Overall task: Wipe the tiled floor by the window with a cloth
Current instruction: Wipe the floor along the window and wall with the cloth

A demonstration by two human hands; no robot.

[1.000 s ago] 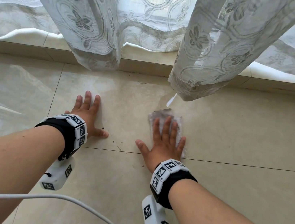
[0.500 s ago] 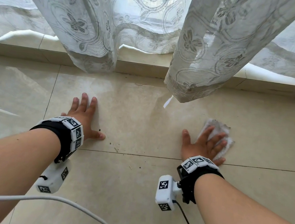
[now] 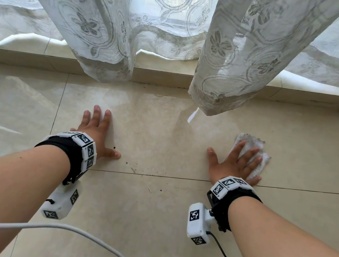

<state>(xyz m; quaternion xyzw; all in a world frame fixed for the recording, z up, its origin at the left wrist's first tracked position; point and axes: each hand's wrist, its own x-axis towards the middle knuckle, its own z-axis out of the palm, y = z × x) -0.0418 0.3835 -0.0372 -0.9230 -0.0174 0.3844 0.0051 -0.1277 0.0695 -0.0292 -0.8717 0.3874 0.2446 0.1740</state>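
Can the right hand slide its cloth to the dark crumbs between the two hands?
Probably yes. The right hand presses the crumpled white cloth flat on the beige tiled floor; the small dark crumbs lie to its left, with only bare tile between. The left hand rests farther left.

**Glossy Beige Tiles Beneath Both Hands**

The tiled floor point(image 3: 148, 212) was glossy beige, and a grout line crossed it just behind both hands. The left hand point(image 3: 96, 133) lay flat on a tile. A crumpled white cloth point(image 3: 253, 144), soiled at its far edge, lay under the right hand point(image 3: 235, 166). Dark specks point(image 3: 133, 169) sat between the hands, nearer the left.
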